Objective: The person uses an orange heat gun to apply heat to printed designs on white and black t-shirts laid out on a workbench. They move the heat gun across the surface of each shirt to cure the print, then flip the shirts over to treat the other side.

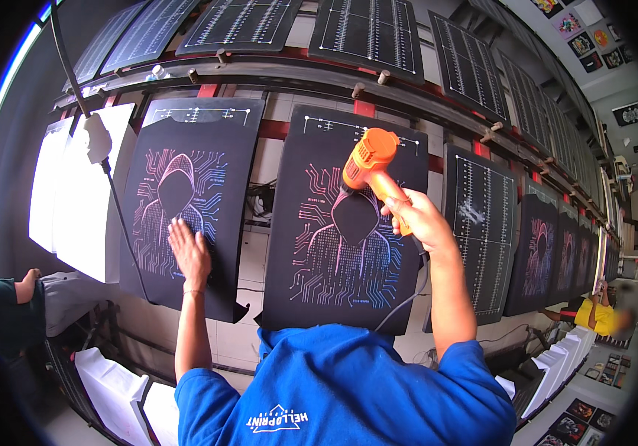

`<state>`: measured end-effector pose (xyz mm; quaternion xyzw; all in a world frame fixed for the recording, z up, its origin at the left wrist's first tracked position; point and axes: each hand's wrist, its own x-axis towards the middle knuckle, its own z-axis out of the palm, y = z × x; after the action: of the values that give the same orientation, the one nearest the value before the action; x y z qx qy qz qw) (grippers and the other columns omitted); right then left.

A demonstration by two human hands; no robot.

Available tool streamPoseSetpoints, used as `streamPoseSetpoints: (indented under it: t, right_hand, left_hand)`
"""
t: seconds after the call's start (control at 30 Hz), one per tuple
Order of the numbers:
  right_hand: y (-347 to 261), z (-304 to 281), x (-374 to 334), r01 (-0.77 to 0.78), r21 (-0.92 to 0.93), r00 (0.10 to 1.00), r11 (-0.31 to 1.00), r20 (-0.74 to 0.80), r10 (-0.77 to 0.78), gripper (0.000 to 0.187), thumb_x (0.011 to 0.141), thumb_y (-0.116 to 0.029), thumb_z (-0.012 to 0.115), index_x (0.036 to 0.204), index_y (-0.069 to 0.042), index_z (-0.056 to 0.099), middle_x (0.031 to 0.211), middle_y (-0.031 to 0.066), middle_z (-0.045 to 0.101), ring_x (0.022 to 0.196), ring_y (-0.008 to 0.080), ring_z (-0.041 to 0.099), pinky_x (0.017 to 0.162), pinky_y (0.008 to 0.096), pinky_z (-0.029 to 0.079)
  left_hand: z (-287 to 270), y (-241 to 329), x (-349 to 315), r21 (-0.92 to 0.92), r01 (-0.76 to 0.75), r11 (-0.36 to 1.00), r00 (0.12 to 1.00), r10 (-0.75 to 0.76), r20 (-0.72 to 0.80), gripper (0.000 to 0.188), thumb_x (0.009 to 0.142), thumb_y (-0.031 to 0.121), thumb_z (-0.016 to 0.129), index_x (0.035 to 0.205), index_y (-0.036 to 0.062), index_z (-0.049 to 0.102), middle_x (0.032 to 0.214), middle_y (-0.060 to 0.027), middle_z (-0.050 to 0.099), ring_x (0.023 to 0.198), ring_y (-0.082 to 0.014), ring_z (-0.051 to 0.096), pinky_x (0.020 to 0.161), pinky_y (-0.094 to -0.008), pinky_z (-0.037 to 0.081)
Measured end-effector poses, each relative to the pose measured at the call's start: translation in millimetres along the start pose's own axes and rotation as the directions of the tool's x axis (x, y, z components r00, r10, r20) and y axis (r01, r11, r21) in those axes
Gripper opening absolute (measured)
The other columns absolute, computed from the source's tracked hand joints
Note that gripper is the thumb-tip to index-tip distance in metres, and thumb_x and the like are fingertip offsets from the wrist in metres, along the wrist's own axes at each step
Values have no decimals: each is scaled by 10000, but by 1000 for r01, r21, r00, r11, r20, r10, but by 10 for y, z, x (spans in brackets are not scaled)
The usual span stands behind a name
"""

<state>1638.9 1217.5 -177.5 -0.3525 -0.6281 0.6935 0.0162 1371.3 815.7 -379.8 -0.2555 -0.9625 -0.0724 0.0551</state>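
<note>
My right hand (424,220) grips the handle of an orange heat gun (370,161). The gun's dark nozzle points down over the hood of the printed figure on a black T-shirt (352,271), which is spread on a flat board in front of me. Whether the nozzle touches the cloth, I cannot tell. To the left, a second black T-shirt (222,215) bears the same pink-and-blue hooded figure with circuit lines. My left hand (190,255) lies flat on that print with its fingers stretched out, holding nothing. A cord (410,299) trails from the gun past my right forearm.
Black boards with white ruled marks (367,37) line the far side beyond a dark rail (289,65). A white cable connector (97,139) hangs at the left near white boards (94,215). One person (15,301) stands left, another in yellow (600,316) far right.
</note>
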Motion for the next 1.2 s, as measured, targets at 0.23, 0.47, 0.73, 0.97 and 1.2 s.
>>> streamPoseSetpoints:
  t: [0.23,0.47,0.73,0.97,1.2]
  right_hand:
    - [63,39,-35,12,-77,999,997,-37,-15,249,940,-217,602,1061,-2,562,837,30,607,609,58,537,538,220,475]
    - [67,-20,-84,-1,-77,996,997,-84,-5,291,941,-215,592,1125,6,554,853,36,613,604,53,534,548,222,493]
    - [1,-93,-229,-28,-15,995,999,-100,27,240,932,-210,606,1044,-3,558,813,26,587,592,52,523,517,212,463]
    - [44,-103,-361,-23,-46,994,999,-109,17,240,930,-206,613,1032,4,557,813,22,579,586,53,521,507,210,452]
    - [48,-147,-512,-30,-55,990,998,-141,21,338,943,-218,588,1186,14,545,874,31,600,613,50,527,565,209,485]
  left_hand:
    - [111,-751,-347,145,313,939,950,-306,-63,569,1024,309,336,1458,-54,271,1539,-221,238,1436,-363,199,1163,-465,159]
    - [-51,-159,-623,68,223,972,974,-225,24,574,1015,280,351,1470,-51,238,1555,-210,198,1450,-348,161,1172,-452,137]
    - [91,-825,-476,182,393,901,918,-396,-21,581,1026,321,312,1462,-59,253,1543,-227,222,1446,-354,174,1166,-474,146]
    - [120,-508,-446,142,288,947,957,-284,-52,578,1025,318,324,1464,-51,256,1545,-220,222,1443,-357,180,1165,-473,144]
    - [-1,-51,-317,27,124,992,992,-123,-28,573,1015,282,364,1467,-51,247,1547,-217,217,1451,-346,158,1175,-450,112]
